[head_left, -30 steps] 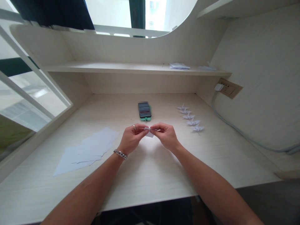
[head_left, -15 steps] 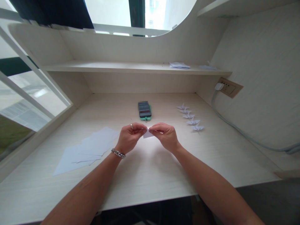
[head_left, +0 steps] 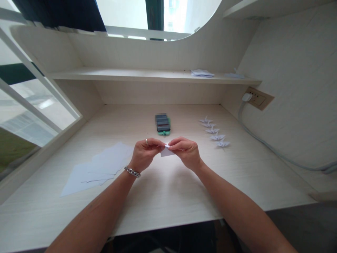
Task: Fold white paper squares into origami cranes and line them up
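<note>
Between my two hands is a small piece of folded white paper (head_left: 166, 152), held just above the desk near its middle. My left hand (head_left: 146, 151), with a ring and a chain bracelet, pinches the paper's left side between thumb and fingers. My right hand (head_left: 186, 151) pinches the right side the same way. The fingertips almost meet at the top of the paper and hide part of its folds. Right of my hands, several folded paper cranes (head_left: 212, 131) stand in a slanting row.
A phone-like device (head_left: 163, 124) with a green edge lies beyond my hands. Loose white sheets (head_left: 102, 165) overlap on the left of the desk (head_left: 168, 207). Folded papers (head_left: 202, 73) rest on the shelf (head_left: 131, 74). A grey cable (head_left: 265, 144) runs from the wall socket (head_left: 260, 98).
My fingers have shifted very slightly on the folded paper, and a bright edge now shows between the fingertips. The other things lie as before.
</note>
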The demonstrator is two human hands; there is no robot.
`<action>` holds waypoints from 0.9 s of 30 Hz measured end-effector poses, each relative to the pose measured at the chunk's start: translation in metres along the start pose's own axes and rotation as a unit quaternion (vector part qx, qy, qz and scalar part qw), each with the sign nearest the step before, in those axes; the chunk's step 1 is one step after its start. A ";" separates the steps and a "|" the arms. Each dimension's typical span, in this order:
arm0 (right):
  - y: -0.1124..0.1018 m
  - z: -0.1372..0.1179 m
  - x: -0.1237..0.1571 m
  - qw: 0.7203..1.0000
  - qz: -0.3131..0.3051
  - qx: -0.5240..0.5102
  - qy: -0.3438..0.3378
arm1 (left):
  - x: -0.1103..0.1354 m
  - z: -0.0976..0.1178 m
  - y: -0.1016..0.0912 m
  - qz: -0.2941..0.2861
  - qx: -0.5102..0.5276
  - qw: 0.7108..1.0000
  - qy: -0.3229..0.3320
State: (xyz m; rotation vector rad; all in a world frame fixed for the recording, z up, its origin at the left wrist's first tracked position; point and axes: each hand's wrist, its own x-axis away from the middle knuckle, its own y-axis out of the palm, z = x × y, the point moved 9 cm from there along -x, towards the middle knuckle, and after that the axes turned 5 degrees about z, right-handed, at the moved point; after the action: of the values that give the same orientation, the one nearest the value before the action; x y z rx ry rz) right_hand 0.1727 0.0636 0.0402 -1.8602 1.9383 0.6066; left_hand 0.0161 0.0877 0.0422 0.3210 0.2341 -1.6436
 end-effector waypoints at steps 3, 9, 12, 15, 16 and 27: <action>0.000 0.000 0.000 1.000 -0.001 -0.003 -0.002 | 0.000 -0.002 -0.001 0.001 0.003 1.000 0.000; 0.001 0.003 0.000 1.000 -0.001 0.002 0.008 | 0.000 -0.002 0.000 -0.002 -0.009 1.000 0.000; 0.001 0.005 0.000 1.000 -0.001 -0.006 0.017 | -0.001 -0.002 0.000 -0.003 -0.019 1.000 -0.002; 0.002 0.008 0.000 0.999 0.001 -0.021 0.031 | -0.001 -0.004 -0.001 0.001 -0.020 1.000 -0.013; 0.002 0.008 0.000 0.999 0.002 -0.026 0.034 | -0.001 -0.005 -0.001 0.002 -0.018 1.000 -0.018; 0.001 0.012 -0.001 0.999 0.005 -0.027 0.046 | -0.001 -0.010 -0.001 0.011 -0.011 0.999 -0.043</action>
State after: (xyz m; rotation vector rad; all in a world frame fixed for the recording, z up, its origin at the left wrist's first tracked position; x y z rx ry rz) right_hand 0.1711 0.0705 0.0309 -1.9430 2.0092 0.5918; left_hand 0.0156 0.0924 0.0329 0.2337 0.1825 -1.6280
